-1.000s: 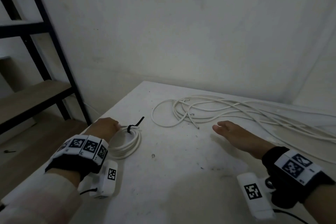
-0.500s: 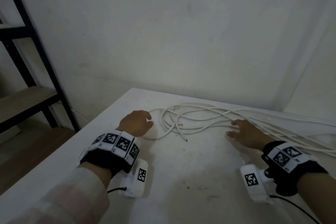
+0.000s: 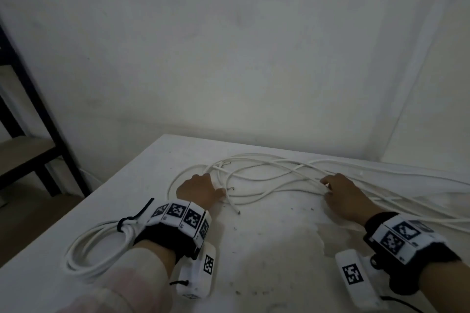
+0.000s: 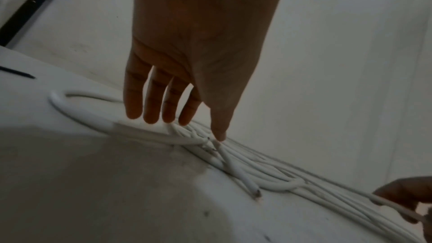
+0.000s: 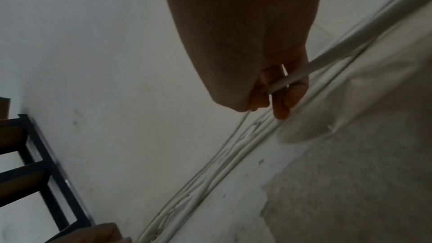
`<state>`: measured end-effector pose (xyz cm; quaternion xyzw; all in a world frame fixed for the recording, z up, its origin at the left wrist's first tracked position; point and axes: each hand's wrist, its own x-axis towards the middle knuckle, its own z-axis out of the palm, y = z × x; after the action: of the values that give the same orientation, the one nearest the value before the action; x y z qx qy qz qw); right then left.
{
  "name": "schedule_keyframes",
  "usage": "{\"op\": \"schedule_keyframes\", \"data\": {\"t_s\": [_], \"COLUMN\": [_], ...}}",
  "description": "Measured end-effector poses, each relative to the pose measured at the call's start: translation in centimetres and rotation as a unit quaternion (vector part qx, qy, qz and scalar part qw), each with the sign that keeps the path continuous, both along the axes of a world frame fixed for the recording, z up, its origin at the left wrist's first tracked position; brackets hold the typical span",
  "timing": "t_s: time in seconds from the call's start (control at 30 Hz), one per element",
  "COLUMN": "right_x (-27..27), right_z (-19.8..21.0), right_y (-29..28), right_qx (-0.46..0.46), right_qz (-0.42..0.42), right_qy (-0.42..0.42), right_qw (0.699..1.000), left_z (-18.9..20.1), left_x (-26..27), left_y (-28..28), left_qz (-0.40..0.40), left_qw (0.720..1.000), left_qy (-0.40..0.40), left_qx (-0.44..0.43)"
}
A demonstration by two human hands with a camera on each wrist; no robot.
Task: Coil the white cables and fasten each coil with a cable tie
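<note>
Loose white cables lie tangled across the far half of the white table. My left hand hovers over their left end with straight fingers, thumb tip touching a strand near a cut cable end. My right hand pinches one white cable between thumb and fingers at the right of the tangle. A finished white coil, bound with a black cable tie, lies at the table's near left, beside my left forearm.
A black metal shelf rack with wooden boards stands left of the table. White walls close off the back and right. The table's left edge runs close to the coil. More cable strands trail off to the right.
Both hands moved forward onto the loose cables. The left hand left the tied coil behind, and the right hand closed on one strand. The view tilted, bringing the coil back in.
</note>
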<state>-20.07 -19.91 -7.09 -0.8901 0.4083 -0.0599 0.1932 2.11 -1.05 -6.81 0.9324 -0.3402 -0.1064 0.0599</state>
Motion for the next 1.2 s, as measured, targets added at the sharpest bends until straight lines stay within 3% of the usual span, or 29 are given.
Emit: {"op": "schedule_keyframes", "data": {"t_s": [0.13, 0.33, 0.47, 0.53, 0.6, 0.7, 0.77, 0.87, 0.93, 1.03, 1.2], "right_x": [-1.0, -3.3, -4.5, -4.9, -5.3, -5.9, -6.4, -7.3, -7.8, -8.6, -9.6], "right_z": [1.5, 4.2, 5.4, 5.5, 5.6, 5.3, 5.0, 4.8, 4.7, 4.6, 5.8], "right_y": [0.8, 1.6, 1.6, 1.4, 1.1, 0.1, -0.4, -0.1, 0.9, 2.5, 4.9], "right_qx": [-0.014, -0.088, -0.085, -0.096, -0.111, -0.129, -0.169, -0.211, -0.271, -0.385, -0.483], "right_qz": [0.002, 0.033, 0.025, 0.019, 0.010, -0.016, -0.019, -0.001, 0.018, 0.088, 0.212], "right_qy": [-0.145, -0.364, -0.426, -0.419, -0.397, -0.323, -0.263, -0.172, -0.140, -0.123, -0.069], "right_qw": [0.989, 0.927, 0.900, 0.903, 0.911, 0.937, 0.950, 0.962, 0.952, 0.911, 0.847], "left_z": [-0.3, -0.6, 0.0, 0.7, 1.6, 4.0, 5.7, 7.3, 7.6, 7.9, 8.2], "left_x": [-1.0, 0.1, -0.2, -0.4, -0.7, -1.6, -2.4, -3.8, -4.9, -6.7, -10.1], "left_y": [-1.0, -1.0, -0.6, -0.6, -0.6, -0.5, -0.3, 0.1, 0.4, 1.0, 1.6], "left_qz": [0.058, 0.075, 0.066, 0.071, 0.082, 0.094, 0.103, 0.079, 0.031, -0.031, -0.087], "left_qw": [0.997, 0.997, 0.997, 0.993, 0.971, 0.888, 0.852, 0.826, 0.834, 0.849, 0.867], "left_qy": [-0.005, 0.012, 0.004, 0.020, 0.061, 0.174, 0.235, 0.290, 0.267, 0.218, 0.176], "left_qx": [-0.048, -0.029, -0.047, -0.096, -0.218, -0.415, -0.457, -0.477, -0.481, -0.481, -0.458]}}
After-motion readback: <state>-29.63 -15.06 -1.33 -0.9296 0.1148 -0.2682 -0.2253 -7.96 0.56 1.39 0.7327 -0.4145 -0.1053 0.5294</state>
